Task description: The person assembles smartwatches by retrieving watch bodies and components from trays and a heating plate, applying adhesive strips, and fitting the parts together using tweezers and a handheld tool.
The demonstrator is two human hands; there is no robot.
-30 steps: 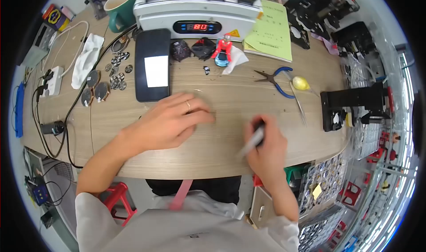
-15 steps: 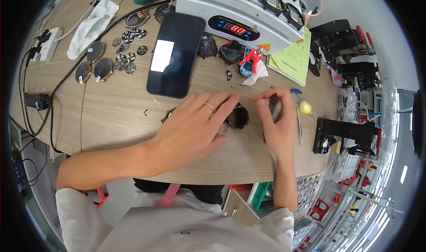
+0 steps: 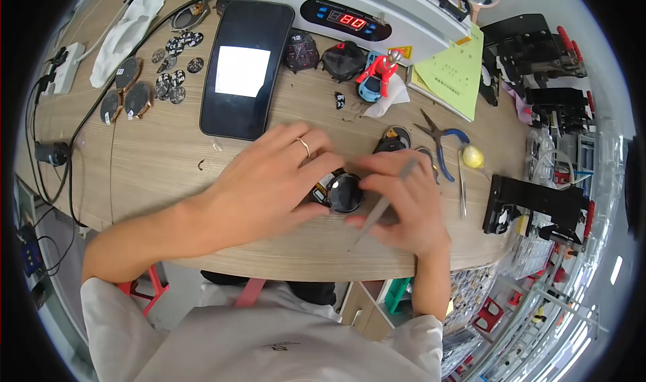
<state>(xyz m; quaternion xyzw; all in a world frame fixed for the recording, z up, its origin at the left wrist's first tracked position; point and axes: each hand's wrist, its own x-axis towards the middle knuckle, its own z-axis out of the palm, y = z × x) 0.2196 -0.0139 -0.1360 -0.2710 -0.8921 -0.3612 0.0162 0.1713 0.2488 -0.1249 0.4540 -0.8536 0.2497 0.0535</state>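
A round watch module with a dark glass face (image 3: 346, 193) lies on the table between my hands, a black part with gold and white markings at its left. My left hand (image 3: 269, 177), wearing a ring, has its thumb and forefinger around the module's left side. In my right hand (image 3: 407, 203) is a slim, pointed grey metal tool (image 3: 377, 214), its tip slanting down to the left beside the module. Motion blurs the right fingers. Just beyond that hand sits an opened watch case (image 3: 393, 140), and another round watch part (image 3: 425, 158) is partly hidden.
Blue-handled pliers (image 3: 439, 143) and tweezers (image 3: 462, 183) lie to the right, near a yellow ball (image 3: 473, 156). A phone (image 3: 247, 69), a heating unit (image 3: 346, 20) reading 80, a red figure (image 3: 385, 72) and loose watch dials (image 3: 171, 72) are farther back.
My right hand has moved left and toward me, bringing the pointed tool beside the watch module and uncovering the pliers and watch case. My left hand is now closer around the module. The view has shifted.
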